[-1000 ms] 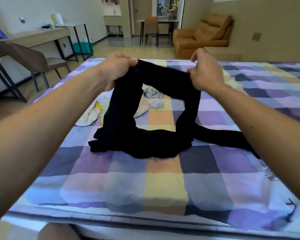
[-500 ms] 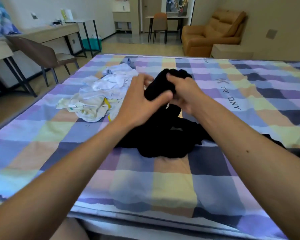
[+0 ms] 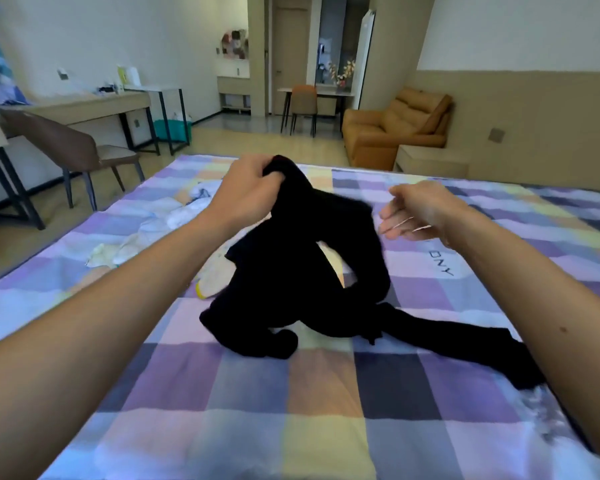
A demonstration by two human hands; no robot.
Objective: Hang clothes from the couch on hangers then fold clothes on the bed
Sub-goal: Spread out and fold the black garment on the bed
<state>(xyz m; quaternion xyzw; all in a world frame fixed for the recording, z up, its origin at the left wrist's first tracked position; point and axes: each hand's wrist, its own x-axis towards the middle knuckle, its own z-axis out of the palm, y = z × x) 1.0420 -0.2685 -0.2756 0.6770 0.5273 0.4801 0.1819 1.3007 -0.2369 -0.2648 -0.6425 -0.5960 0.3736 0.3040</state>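
Head view, looking forward and down along both forearms onto the bed [image 3: 326, 410].

Gripping a bunched end of the black garment [image 3: 291, 271] in the left hand [image 3: 246, 192], curling the fingers round the cloth and holding it lifted above the checked cover. Letting the rest hang from that grip in a twisted loop, with the lower folds resting in a heap at the middle of the bed. Trailing one long dark leg or sleeve off to the right, passing under the right forearm.

Holding the right hand [image 3: 413, 216] apart from the left, just beside the raised right side of the garment. Spreading its fingers loosely, blurred, gripping nothing. Touching the cloth or not: cannot tell.

Noting pale clothes [image 3: 160, 230], white and cream with a yellow edge, lying crumpled on the bed beyond and left of the black garment, partly behind the left wrist.

Reading the printed letters "ONY" [image 3: 442, 266] on the cover just below the right hand, running slantwise. Noting grey marks [image 3: 541, 410] on the cover beside the right forearm, too smeared to read.

Recording past the far end of the bed an orange couch [image 3: 395, 129] at right, and a brown chair [image 3: 70, 150] drawn up to a desk [image 3: 84, 105] at left.
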